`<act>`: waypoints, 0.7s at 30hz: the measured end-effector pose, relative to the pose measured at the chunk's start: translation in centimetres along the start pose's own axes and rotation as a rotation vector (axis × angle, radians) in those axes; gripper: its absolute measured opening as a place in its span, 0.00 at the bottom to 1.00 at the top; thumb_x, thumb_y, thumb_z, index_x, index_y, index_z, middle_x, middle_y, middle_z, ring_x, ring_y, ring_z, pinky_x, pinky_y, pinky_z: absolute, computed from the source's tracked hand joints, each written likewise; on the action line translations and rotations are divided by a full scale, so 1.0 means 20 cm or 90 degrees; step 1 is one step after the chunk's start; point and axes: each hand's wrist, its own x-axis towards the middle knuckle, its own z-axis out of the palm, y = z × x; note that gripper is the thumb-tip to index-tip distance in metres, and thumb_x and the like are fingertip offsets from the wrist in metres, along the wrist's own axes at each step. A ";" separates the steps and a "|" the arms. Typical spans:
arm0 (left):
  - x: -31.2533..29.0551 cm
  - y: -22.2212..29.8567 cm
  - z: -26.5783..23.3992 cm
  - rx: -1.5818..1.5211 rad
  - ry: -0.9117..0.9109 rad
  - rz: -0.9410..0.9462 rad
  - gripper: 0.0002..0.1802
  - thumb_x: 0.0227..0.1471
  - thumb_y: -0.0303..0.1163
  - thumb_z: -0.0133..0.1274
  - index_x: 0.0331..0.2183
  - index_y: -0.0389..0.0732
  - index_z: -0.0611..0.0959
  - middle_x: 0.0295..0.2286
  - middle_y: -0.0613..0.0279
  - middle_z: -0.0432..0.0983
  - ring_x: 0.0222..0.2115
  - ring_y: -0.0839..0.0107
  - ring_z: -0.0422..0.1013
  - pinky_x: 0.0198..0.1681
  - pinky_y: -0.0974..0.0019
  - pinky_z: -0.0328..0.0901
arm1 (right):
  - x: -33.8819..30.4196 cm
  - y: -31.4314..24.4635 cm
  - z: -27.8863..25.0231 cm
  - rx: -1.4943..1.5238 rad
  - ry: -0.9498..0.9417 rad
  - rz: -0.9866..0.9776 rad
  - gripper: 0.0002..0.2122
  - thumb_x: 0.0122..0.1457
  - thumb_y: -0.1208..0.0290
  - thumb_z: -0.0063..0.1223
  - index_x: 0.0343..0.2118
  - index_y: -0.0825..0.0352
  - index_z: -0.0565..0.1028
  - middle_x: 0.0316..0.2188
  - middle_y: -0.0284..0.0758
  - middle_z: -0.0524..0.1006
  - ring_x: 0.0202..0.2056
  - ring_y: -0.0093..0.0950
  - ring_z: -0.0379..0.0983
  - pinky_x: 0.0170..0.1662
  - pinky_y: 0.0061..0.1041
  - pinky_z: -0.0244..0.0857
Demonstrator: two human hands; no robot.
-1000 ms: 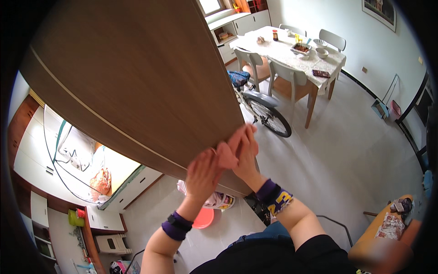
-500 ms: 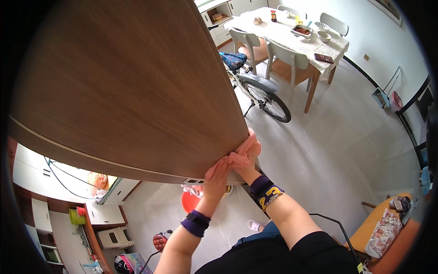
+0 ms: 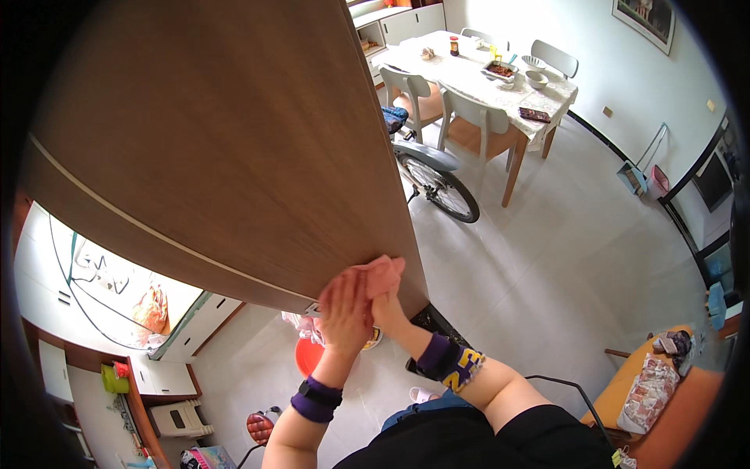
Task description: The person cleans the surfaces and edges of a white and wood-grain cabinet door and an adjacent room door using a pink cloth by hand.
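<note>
A pink cloth lies bunched against the front of a tall brown wood-grain panel, close to its low right corner. My left hand lies flat over the cloth's left part, fingers stretched upward along the panel. Beside it, my right hand has the cloth bunched over its fingers, so the fingertips are hidden. Purple bands circle both wrists; the right one carries yellow figures. A pale strip runs along the panel near its lower edge.
Beyond the panel's right edge stands a bicycle. Behind it, a dining table holds bowls, a jar and a phone, with chairs around. A red basin sits on the floor below my hands. An orange seat is at the right.
Both hands and the pink cloth have moved left along the panel, off its right edge. My left fingers lie flatter. The view has shifted slightly.
</note>
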 end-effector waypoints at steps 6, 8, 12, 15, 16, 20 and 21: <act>0.01 -0.04 -0.06 0.079 0.154 -0.070 0.30 0.55 0.42 0.47 0.57 0.43 0.74 0.57 0.53 0.66 0.58 0.52 0.62 0.62 0.55 0.50 | -0.06 0.25 0.18 -0.068 0.088 -0.035 0.27 0.67 0.53 0.40 0.59 0.72 0.58 0.53 0.43 0.65 0.54 0.34 0.62 0.59 0.34 0.57; -0.02 -0.02 0.02 0.077 0.094 -0.019 0.30 0.54 0.41 0.48 0.58 0.42 0.73 0.57 0.55 0.66 0.58 0.57 0.62 0.62 0.54 0.49 | -0.01 0.43 0.09 -0.176 0.131 -0.023 0.22 0.69 0.53 0.34 0.54 0.67 0.61 0.50 0.39 0.66 0.51 0.32 0.63 0.56 0.31 0.59; -0.16 0.02 0.19 0.008 -0.010 0.049 0.31 0.52 0.39 0.50 0.57 0.40 0.73 0.58 0.57 0.66 0.59 0.62 0.61 0.63 0.53 0.48 | 0.05 0.46 -0.01 0.204 0.161 0.207 0.18 0.70 0.49 0.30 0.36 0.60 0.63 0.34 0.32 0.64 0.37 0.27 0.62 0.42 0.28 0.62; -0.18 0.06 0.15 0.011 -0.013 0.020 0.32 0.50 0.39 0.51 0.57 0.39 0.73 0.59 0.56 0.65 0.61 0.61 0.59 0.65 0.53 0.47 | 0.07 0.37 -0.01 -0.182 0.100 -0.100 0.18 0.70 0.50 0.32 0.32 0.61 0.63 0.31 0.30 0.64 0.34 0.26 0.62 0.44 0.27 0.61; -0.18 0.04 0.10 0.003 -0.029 -0.018 0.32 0.50 0.39 0.51 0.57 0.39 0.73 0.59 0.55 0.64 0.61 0.60 0.58 0.65 0.53 0.46 | 0.05 0.22 0.06 -0.102 0.051 -0.105 0.18 0.69 0.50 0.34 0.38 0.63 0.63 0.35 0.33 0.64 0.39 0.29 0.62 0.48 0.28 0.59; -0.03 -0.03 -0.10 -0.013 0.204 -0.127 0.31 0.52 0.41 0.51 0.55 0.37 0.74 0.59 0.44 0.63 0.62 0.48 0.56 0.65 0.45 0.44 | 0.00 -0.26 0.17 -0.089 0.007 -0.134 0.29 0.68 0.52 0.40 0.59 0.72 0.51 0.56 0.47 0.53 0.57 0.40 0.53 0.62 0.33 0.48; -0.03 -0.06 -0.06 0.045 0.215 -0.122 0.29 0.53 0.40 0.51 0.54 0.36 0.75 0.58 0.41 0.64 0.61 0.46 0.57 0.64 0.42 0.43 | -0.01 -0.26 0.17 -0.141 0.007 -0.127 0.34 0.67 0.53 0.41 0.63 0.74 0.43 0.61 0.51 0.44 0.62 0.44 0.46 0.64 0.34 0.44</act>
